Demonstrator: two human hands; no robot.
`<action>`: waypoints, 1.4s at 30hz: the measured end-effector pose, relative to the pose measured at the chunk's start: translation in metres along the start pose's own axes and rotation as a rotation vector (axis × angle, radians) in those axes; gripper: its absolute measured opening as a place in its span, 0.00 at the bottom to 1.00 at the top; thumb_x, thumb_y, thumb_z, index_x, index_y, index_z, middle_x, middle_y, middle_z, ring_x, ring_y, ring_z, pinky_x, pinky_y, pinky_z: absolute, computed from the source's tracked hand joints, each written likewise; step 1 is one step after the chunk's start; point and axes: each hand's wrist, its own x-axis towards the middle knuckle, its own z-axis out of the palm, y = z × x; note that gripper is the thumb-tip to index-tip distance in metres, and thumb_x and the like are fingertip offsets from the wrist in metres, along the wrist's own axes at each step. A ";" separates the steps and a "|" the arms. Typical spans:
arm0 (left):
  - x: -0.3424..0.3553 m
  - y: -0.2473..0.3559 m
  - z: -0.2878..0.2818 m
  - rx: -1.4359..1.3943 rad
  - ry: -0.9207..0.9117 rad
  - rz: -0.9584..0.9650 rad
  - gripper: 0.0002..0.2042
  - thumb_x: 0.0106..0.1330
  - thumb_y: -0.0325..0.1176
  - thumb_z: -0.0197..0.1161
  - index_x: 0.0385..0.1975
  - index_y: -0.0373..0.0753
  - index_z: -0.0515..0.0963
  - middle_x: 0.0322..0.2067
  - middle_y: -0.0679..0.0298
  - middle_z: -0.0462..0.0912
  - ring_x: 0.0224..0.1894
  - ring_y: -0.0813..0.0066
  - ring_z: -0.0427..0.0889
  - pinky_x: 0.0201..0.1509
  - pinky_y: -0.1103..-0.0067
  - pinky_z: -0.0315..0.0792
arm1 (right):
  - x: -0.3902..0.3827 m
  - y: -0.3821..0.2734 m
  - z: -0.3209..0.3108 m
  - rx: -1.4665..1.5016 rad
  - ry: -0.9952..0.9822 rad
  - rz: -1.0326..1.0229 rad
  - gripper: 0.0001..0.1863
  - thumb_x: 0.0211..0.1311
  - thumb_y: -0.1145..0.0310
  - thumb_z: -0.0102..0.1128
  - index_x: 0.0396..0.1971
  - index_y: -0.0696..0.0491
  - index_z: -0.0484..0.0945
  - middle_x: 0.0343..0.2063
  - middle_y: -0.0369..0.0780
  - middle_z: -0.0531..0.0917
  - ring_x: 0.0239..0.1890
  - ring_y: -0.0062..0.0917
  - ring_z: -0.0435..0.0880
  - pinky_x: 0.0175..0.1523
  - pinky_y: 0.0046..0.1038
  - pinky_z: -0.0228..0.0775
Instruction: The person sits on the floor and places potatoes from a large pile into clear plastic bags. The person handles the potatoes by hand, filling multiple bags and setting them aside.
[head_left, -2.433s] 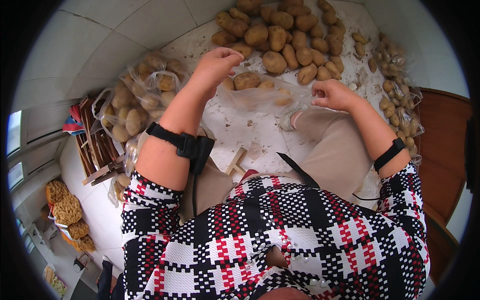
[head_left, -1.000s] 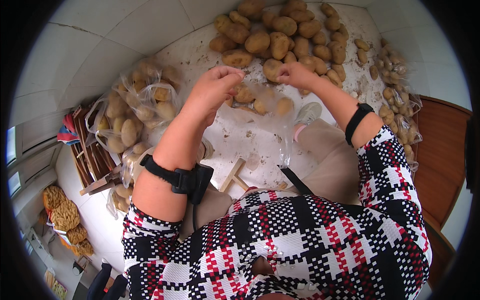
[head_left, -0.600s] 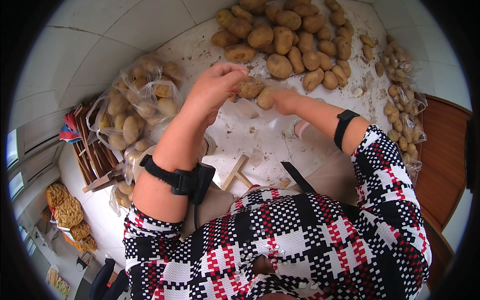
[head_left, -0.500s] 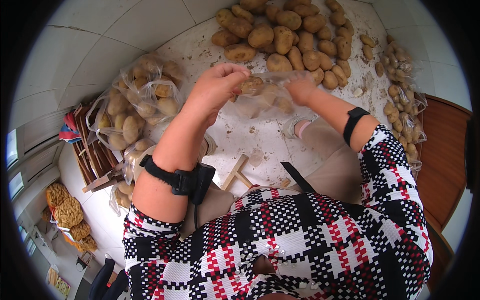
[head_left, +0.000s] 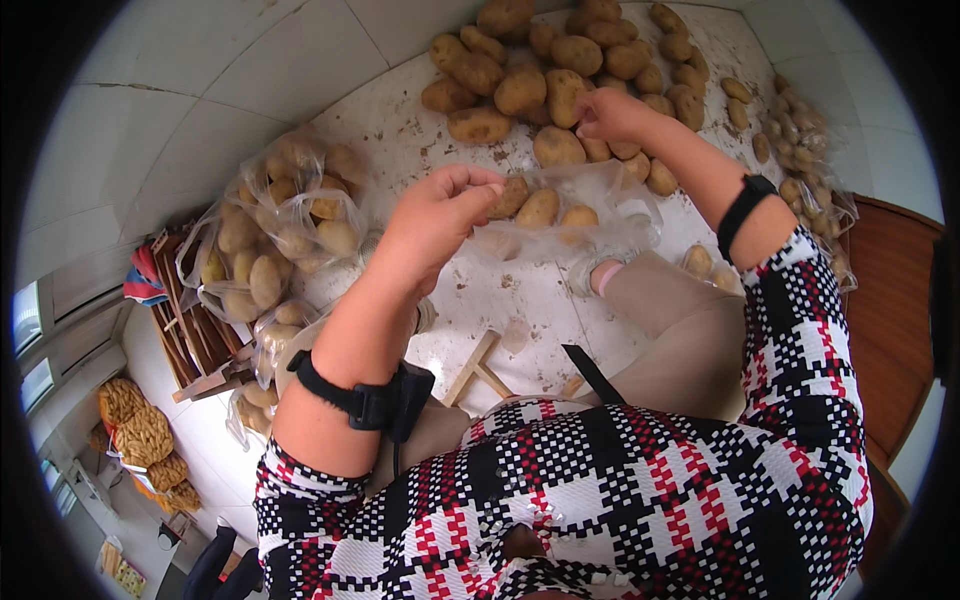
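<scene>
A clear plastic bag [head_left: 610, 190] with several potatoes [head_left: 538, 208] in it hangs between my feet. My left hand [head_left: 445, 215] is closed in a pinch on the bag's upper left edge, thumb against fingers. The bag's right side hangs loose, with no hand on it. Beyond it, my right hand [head_left: 618, 114] is at the loose potato pile, its bent fingers against the right side of a large potato [head_left: 564, 97]. Part of the grip is hidden behind the hand. More potatoes lie under and around it.
Filled clear bags of potatoes [head_left: 265, 282] stand at the left by the wall. More bagged potatoes [head_left: 800, 135] line the right, beside a brown wooden panel [head_left: 875, 300]. A wooden T-shaped piece [head_left: 472, 370] lies between my legs. Orange net sacks [head_left: 143, 435] stand far left.
My right hand has let go of the bag's right side and moved away to the potato pile. My left hand still pinches the bag, slightly nearer to me.
</scene>
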 end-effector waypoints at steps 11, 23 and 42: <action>0.002 0.005 -0.012 -0.069 0.017 -0.058 0.12 0.61 0.33 0.56 0.42 0.35 0.75 0.33 0.71 0.75 0.33 0.84 0.69 0.42 0.85 0.64 | 0.133 0.006 0.058 -0.404 0.238 -0.018 0.33 0.37 0.67 0.69 0.48 0.52 0.66 0.50 0.43 0.71 0.53 0.37 0.70 0.51 0.37 0.67; 0.005 0.005 -0.017 -0.014 0.007 -0.061 0.12 0.61 0.34 0.56 0.42 0.35 0.75 0.36 0.69 0.76 0.36 0.83 0.70 0.44 0.84 0.64 | 0.131 0.013 0.066 -0.194 0.329 -0.118 0.35 0.35 0.67 0.68 0.50 0.51 0.67 0.47 0.44 0.73 0.49 0.39 0.73 0.52 0.34 0.67; -0.006 -0.005 -0.009 -0.189 0.139 0.011 0.15 0.59 0.36 0.57 0.43 0.34 0.74 0.37 0.67 0.73 0.32 0.80 0.67 0.37 0.85 0.63 | -0.063 -0.086 0.080 0.578 -0.171 -0.063 0.36 0.36 0.61 0.71 0.50 0.55 0.68 0.43 0.39 0.76 0.46 0.25 0.74 0.53 0.26 0.64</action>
